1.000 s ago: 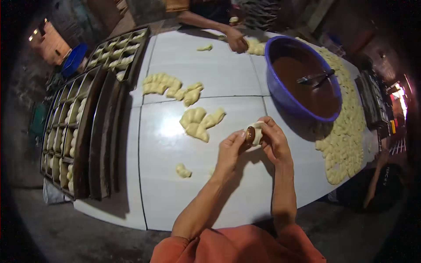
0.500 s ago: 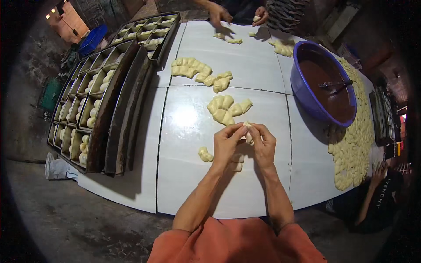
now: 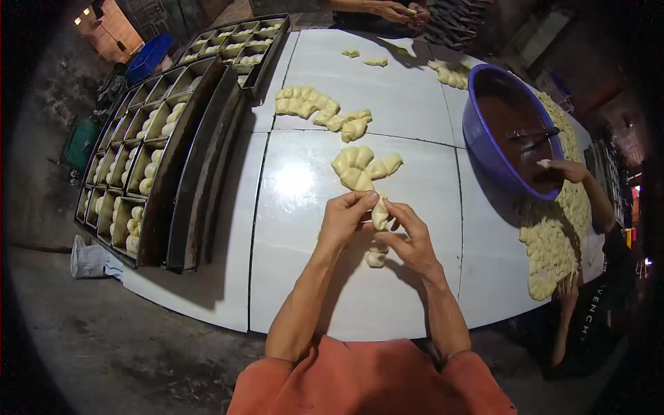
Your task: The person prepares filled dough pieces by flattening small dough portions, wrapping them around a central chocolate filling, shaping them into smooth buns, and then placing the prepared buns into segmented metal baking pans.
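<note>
A small piece of pale dough [image 3: 380, 214] is pinched upright between my two hands above the white table. My left hand [image 3: 344, 220] is closed on its upper end, thumb and forefinger together. My right hand [image 3: 413, 240] grips its right side with thumb and fingers. Just beyond my fingertips lies a scalloped clump of dough [image 3: 355, 164] with a short arm to the right. Below my hands a few shaped dough pieces [image 3: 376, 258] rest on the table, partly covered by my fingers. Another dough piece is mostly hidden behind my left hand.
Divided metal trays [image 3: 144, 149] holding dough balls stand at the left. A purple basin [image 3: 473, 128] of brown filling sits at the right, beside a wide spread of dough pieces [image 3: 546, 242]. More dough [image 3: 304, 104] lies farther back. Two co-workers reach in, far side and right.
My right hand has opened out a little around the dough, and more of the piece shows. The right co-worker's hand has reached into the basin; the far co-worker's hands have drawn together.
</note>
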Available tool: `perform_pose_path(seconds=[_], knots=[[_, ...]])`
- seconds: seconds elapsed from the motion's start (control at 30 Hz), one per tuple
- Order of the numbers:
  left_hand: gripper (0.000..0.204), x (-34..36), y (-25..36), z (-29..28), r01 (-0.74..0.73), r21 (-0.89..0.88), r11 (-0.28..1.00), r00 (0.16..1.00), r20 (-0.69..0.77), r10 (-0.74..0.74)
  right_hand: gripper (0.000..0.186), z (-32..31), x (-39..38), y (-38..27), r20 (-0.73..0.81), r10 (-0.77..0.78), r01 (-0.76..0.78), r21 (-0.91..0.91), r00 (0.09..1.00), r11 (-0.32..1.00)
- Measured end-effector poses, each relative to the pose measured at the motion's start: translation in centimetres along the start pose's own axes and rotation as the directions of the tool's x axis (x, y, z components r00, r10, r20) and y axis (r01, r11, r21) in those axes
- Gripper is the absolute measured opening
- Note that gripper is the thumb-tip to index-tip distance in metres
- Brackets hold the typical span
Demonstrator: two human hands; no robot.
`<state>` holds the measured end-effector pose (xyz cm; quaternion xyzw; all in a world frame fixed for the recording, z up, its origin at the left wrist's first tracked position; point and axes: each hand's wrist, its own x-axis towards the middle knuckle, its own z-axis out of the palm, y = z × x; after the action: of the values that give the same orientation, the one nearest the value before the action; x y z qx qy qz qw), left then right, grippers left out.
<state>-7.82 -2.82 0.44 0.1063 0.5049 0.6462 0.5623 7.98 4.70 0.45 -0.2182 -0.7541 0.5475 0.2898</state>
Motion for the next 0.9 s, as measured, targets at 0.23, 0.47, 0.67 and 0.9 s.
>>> perform_pose_path(seconds=[0.23,0.47,0.67,0.9], knots=[[0.039,-2.6,0.3,0.4,-0.147,0.102,0.984,0.989,0.038,0.144,0.023,1.3,0.4,0.6,-0.119,-0.091,0.097,0.045,0.989,0.994],[0.023,-3.2,-2.0,0.5,-0.158,0.100,0.982,0.976,0.168,0.140,0.014,2.3,0.0,2.4,-0.359,-0.303,0.213,-0.270,0.883,0.939],[0.028,-2.8,-4.1,0.1,-0.069,0.046,0.997,0.996,0.066,0.066,0.020,1.7,-0.7,2.1,-0.268,-0.052,-0.012,-0.233,0.962,0.972],[0.044,-4.3,-2.4,0.4,-0.132,0.367,0.921,0.985,-0.053,0.163,0.024,-0.6,-2.0,0.1,-0.005,-0.003,0.002,-0.187,1.000,0.982]])
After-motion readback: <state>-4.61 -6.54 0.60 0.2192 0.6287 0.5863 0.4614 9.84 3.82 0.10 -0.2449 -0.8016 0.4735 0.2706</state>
